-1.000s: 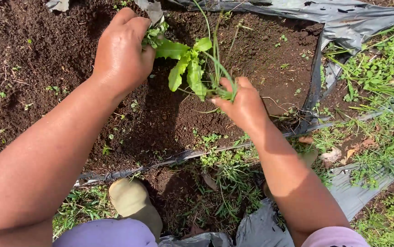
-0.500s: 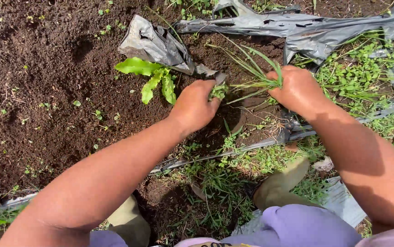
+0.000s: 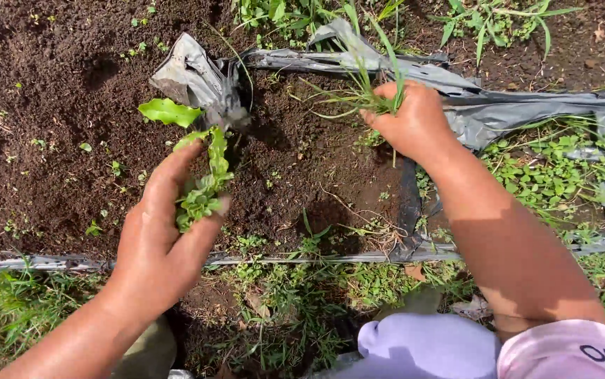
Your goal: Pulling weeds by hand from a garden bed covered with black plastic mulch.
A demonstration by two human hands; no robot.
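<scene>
From the head view, the right hand (image 3: 415,123) is closed around a tuft of long grass blades (image 3: 365,84) whose tips stand up above the knuckles, just beside the crumpled grey plastic sheet (image 3: 471,105). To pull such a tuft cleanly, I judge the grip is best kept low at the base, drawing straight up so the roots come with it. The left hand (image 3: 158,238) has its fingers (image 3: 169,172) curled narrowly around a small bunch of leafy weeds (image 3: 200,196), which lies between thumb and fingers, above the dark soil (image 3: 49,140). A broad-leaved seedling (image 3: 169,112) stands just beyond the fingertips.
</scene>
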